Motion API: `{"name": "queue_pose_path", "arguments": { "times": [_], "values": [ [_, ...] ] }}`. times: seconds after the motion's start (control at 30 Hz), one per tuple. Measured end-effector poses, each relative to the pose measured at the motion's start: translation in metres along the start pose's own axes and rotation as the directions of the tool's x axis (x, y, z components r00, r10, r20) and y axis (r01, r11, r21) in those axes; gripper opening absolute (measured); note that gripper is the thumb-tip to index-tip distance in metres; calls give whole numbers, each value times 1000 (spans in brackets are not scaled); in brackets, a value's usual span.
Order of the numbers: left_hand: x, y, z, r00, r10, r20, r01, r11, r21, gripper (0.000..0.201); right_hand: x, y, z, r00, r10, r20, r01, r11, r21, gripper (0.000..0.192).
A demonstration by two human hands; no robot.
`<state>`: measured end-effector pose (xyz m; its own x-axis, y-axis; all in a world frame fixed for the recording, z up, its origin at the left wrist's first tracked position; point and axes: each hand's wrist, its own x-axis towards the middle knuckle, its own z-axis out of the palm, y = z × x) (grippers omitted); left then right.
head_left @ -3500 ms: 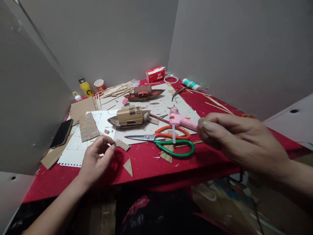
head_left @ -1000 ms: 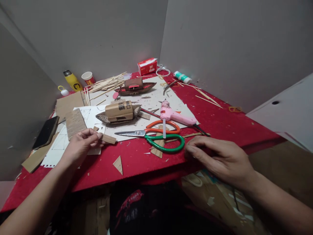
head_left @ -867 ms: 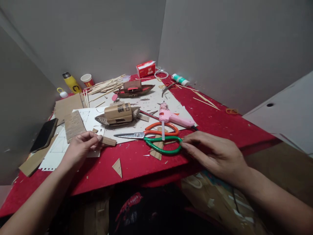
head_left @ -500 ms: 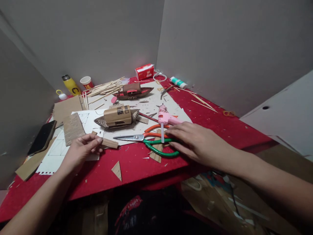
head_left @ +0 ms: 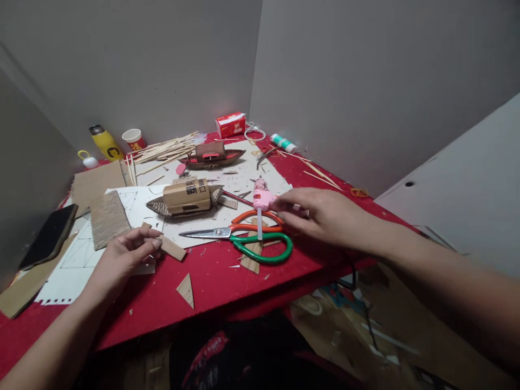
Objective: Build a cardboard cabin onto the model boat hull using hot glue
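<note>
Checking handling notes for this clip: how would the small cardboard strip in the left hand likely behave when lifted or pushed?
The cardboard strip, pinched at one end by the left hand, juts out unsupported without drooping, so it is probably stiff. It looks thin and flat, so likely very light. Flat-sided, it should slide, not roll, on the red table.

Bare forearms, no sleeves; left hand (head_left: 122,257) and right hand (head_left: 325,216) ungloved

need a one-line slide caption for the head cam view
Right hand grips the pink glue gun above the scissors; left hand pinches a cardboard strip on the red table.
</note>
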<state>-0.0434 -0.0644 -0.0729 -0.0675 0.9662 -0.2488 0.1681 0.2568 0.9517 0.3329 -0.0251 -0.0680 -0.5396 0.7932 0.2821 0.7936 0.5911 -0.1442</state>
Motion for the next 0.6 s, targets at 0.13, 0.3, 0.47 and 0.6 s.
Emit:
{"name": "queue_pose_path", "arguments": {
  "times": [0.13, 0.3, 0.47, 0.6],
  "values": [
    [1, 1, 2, 1000, -11, -13, 12, 999, 52, 34, 12, 12, 8, 993, 121, -6, -120, 978, -171, 42],
    [-3, 7, 7, 999, -6, -38, 9, 995, 96, 32, 25, 24, 18, 975, 190, 113, -175, 976, -128, 32],
    [-7, 8, 8, 1000, 9, -21, -8, 998, 68, 37, 20, 30, 7, 965, 259, -33, -250, 954, 164, 34],
    [-8, 6, 2, 1000, -2, 5, 1, 999, 43, 33, 7, 16, -13, 734, 586, -343, -277, 720, 636, 36]
  ]
}}
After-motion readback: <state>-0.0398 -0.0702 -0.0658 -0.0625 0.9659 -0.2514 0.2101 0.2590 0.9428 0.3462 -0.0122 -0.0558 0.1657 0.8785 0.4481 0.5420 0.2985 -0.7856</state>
